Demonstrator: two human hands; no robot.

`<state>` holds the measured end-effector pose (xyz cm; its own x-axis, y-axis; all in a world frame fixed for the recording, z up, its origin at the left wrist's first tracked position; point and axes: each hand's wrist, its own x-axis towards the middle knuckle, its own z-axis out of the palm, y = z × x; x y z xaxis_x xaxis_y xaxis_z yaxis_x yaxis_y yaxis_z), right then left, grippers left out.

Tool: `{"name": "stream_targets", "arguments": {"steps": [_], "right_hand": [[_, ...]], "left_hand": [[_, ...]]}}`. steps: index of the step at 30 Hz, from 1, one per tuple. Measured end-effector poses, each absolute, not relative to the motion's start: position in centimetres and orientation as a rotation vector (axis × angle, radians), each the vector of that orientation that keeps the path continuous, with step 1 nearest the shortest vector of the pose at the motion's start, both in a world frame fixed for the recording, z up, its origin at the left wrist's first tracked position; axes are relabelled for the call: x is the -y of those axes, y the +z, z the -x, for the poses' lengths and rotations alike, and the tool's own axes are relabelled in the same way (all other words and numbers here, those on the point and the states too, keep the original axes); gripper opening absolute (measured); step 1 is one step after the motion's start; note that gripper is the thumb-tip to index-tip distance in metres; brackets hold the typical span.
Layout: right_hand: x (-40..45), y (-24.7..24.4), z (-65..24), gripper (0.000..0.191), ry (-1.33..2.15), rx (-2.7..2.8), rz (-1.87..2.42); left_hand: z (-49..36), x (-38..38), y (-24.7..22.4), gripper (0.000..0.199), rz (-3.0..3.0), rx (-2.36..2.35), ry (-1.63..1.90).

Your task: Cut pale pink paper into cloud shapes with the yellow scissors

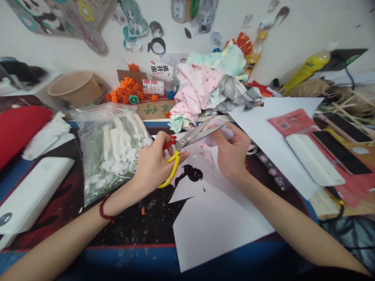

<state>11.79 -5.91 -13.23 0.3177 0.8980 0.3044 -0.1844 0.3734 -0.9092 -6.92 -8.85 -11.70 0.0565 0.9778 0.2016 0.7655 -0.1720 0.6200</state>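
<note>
My left hand [154, 162] grips a pair of scissors [181, 145] by its red and yellow handles. The blades are spread and point up and to the right, toward my other hand. Pinched in the fingers of my right hand [233, 150] is a small piece of pale lilac cloth [221, 128], lying against the blades; whether they are cutting it I cannot tell. Beneath both hands are white paper sheets [216, 222] with a black cutout shape [191, 173] on them. Some pinkish scraps [203, 154] lie on the paper under the blades.
To the left are a clear bag [93, 164] of white stems and a white box-like device [35, 187]. Crumpled pink cloth [196, 88] and orange flowers [127, 89] stand at the back. Phones [341, 152] and a red packet [293, 121] lie to the right.
</note>
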Motion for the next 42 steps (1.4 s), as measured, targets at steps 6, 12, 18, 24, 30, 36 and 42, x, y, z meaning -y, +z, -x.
{"name": "stream_targets", "arguments": {"steps": [6,12,18,24,30,36,42], "right_hand": [[6.68,-12.86,-11.54,0.013,0.848,1.034,0.921],[6.85,-12.97,-11.47,0.012,0.848,1.058,0.906],[6.78,-13.18,-11.39,0.016,0.825,1.081,0.923],[6.91,-13.11,-11.29,0.015,0.872,1.051,0.879],[6.93,-13.08,-11.49,0.015,0.857,1.094,0.871],[6.90,-13.07,-11.64,0.013,0.852,1.104,0.850],[7.00,-12.99,-11.55,0.012,0.851,1.096,0.818]], "left_hand": [[6.70,9.12,-11.51,0.043,-1.936,-1.701,0.872],[6.57,9.43,-11.13,0.039,-1.880,-1.655,0.902],[6.55,9.50,-11.01,0.040,-1.913,-1.650,0.915],[6.61,9.49,-11.20,0.041,-1.884,-1.644,0.912],[7.00,9.35,-11.42,0.040,-1.918,-1.602,0.915],[7.20,9.34,-11.00,0.040,-1.937,-1.580,0.913],[7.20,9.40,-11.09,0.042,-1.945,-1.595,0.915]]}}
